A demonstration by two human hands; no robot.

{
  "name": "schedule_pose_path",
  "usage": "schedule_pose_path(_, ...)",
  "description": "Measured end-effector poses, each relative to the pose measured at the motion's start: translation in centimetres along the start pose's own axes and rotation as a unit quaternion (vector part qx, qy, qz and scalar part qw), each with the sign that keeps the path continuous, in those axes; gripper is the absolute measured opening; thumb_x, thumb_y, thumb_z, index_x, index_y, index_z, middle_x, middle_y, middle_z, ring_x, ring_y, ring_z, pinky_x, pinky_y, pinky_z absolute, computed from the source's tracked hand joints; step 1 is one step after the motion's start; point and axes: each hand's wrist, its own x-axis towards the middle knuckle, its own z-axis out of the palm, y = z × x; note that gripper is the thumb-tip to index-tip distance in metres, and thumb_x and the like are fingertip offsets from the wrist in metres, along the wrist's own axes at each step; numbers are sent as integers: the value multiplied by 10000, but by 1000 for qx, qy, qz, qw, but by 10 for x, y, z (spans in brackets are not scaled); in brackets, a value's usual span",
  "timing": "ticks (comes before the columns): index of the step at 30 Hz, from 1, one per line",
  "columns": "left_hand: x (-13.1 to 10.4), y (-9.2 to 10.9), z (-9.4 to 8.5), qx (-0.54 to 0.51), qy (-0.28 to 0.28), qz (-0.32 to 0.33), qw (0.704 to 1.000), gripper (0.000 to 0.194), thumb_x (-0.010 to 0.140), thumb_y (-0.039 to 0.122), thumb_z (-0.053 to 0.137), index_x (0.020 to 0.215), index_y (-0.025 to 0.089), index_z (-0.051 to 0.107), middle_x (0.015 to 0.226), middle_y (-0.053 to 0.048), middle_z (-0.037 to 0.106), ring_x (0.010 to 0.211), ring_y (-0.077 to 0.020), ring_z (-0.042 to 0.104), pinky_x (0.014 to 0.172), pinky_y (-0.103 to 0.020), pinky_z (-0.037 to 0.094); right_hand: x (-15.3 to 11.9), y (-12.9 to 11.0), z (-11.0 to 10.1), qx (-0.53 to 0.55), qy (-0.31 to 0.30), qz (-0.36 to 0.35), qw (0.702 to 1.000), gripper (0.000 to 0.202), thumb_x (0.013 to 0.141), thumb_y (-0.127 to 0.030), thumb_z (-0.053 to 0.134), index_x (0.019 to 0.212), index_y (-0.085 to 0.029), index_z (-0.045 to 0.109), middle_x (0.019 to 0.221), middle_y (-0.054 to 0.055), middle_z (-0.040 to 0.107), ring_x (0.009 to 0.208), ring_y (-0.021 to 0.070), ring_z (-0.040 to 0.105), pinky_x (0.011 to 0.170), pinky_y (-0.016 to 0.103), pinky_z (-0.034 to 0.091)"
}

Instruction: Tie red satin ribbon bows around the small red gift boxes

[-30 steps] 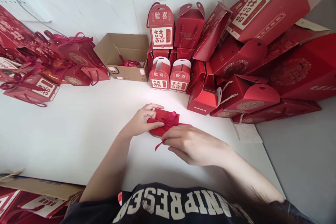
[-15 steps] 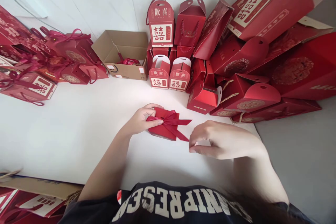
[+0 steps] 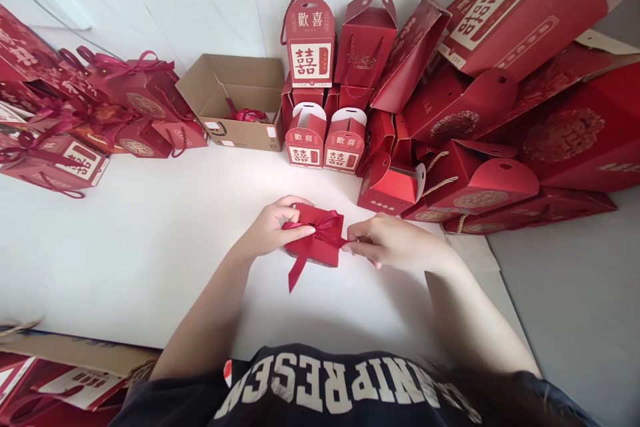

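A small red gift box (image 3: 325,255) rests on the white table in front of me. Dark red ribbon (image 3: 299,267) is tied in a bow on its top, and one tail hangs down over the near side. My left hand (image 3: 277,227) grips the box's left side, its thumb pressing on the bow. At the box's right edge my right hand (image 3: 385,240) pinches the ribbon's other end between thumb and fingers. The fingers partly cover that end.
A cardboard box (image 3: 245,135) holding red ribbon stands at the back. Red boxes (image 3: 306,148) are stacked behind and to the right. Ribboned boxes (image 3: 80,163) lie at the left. A carton (image 3: 75,353) with red packaging sits at the lower left.
My right hand has moved left to the box and taken hold of a ribbon end. One tail that pointed right now hangs toward the near left. My left hand has stayed in place.
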Motion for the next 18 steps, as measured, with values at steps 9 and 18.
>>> schedule_pose_path(9, 2, -4, 2, 20, 10, 16, 1000, 483, 819, 399, 659, 538, 182, 332, 1226, -90, 590, 1054, -243, 620, 892, -335, 470, 9, -36, 39, -91, -10, -57, 994, 348, 960, -307, 500, 664, -176, 630, 569, 24, 667, 515, 144, 594, 543, 268, 336)
schedule_pose_path(18, -1, 3, 5, 47, 29, 8, 998, 430, 797, 414, 688, 565, 181, 411, 1204, -86, 609, 1097, -251, 613, 952, -362, 470, 13, -51, 61, -238, -31, -33, 970, 223, 962, -232, 482, 894, -162, 682, 737, 75, 730, 652, 219, 680, 527, 295, 286)
